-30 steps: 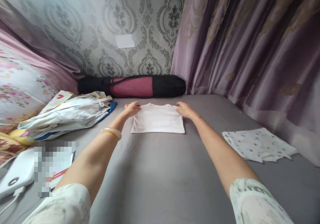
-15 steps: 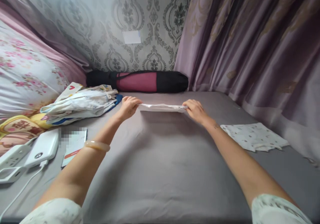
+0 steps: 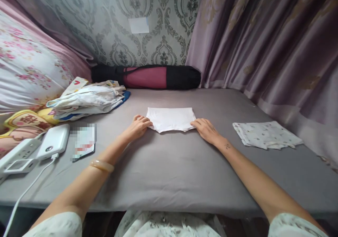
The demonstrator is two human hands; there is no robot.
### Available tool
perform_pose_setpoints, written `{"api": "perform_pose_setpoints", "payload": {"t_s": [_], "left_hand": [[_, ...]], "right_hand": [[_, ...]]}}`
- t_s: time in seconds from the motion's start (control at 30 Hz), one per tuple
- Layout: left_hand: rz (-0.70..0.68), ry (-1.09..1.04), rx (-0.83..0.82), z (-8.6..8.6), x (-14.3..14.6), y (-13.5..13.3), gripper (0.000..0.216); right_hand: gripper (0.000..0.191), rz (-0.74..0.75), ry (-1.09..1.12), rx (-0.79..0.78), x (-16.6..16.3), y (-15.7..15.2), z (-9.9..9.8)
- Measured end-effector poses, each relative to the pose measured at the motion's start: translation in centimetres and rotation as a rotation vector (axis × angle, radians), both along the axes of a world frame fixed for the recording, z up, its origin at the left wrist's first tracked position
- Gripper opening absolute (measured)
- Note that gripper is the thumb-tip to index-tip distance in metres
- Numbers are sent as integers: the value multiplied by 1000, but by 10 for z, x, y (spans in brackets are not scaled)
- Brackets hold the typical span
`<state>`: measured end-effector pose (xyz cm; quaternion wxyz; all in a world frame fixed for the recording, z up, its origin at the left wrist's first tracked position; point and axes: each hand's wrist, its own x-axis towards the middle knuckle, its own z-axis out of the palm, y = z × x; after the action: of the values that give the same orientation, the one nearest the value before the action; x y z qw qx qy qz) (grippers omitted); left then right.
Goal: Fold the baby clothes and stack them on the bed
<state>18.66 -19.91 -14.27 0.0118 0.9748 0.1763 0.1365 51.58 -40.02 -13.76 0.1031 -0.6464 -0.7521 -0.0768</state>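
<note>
A white folded garment [image 3: 171, 118] lies flat on the grey sheet, its near edge uneven with a shallow dip. My left hand [image 3: 139, 126] pinches the near left corner between thumb and fingers. At the near right corner, my right hand [image 3: 206, 128] grips the cloth in the same way. To the right, apart from my hands, rests a folded white garment with small prints [image 3: 266, 135]. On the left sits a pile of crumpled light clothes [image 3: 89, 101].
A black and maroon long bag [image 3: 145, 78] lies along the wall. At left are a white power bank [image 3: 54, 142] with a cable, a power strip [image 3: 22, 152], a phone [image 3: 84, 142] and a floral pillow [image 3: 29, 61]. Purple curtains [image 3: 250, 36] hang at right.
The white garment was held up edge-on above the sheet; now it lies flat with its upper face showing. Both hands have come down and nearer. The view has tilted down slightly.
</note>
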Motion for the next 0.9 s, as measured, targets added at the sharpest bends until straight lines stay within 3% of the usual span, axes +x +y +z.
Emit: {"api": "perform_pose_setpoints", "payload": {"t_s": [0.17, 0.27, 0.47, 0.67, 0.9], "left_hand": [[79, 41, -69, 2, -4, -7, 42], [178, 35, -108, 10, 3, -11, 33], [372, -51, -137, 20, 66, -26, 41], [439, 44, -172, 2, 126, -27, 48], [444, 75, -191, -19, 129, -13, 52]], "right_hand": [[53, -24, 52, -138, -2, -7, 7], [48, -89, 68, -191, -4, 0, 15], [47, -194, 135, -72, -40, 53, 25], [57, -198, 181, -227, -77, 109, 8], [58, -215, 196, -300, -75, 119, -3]]}}
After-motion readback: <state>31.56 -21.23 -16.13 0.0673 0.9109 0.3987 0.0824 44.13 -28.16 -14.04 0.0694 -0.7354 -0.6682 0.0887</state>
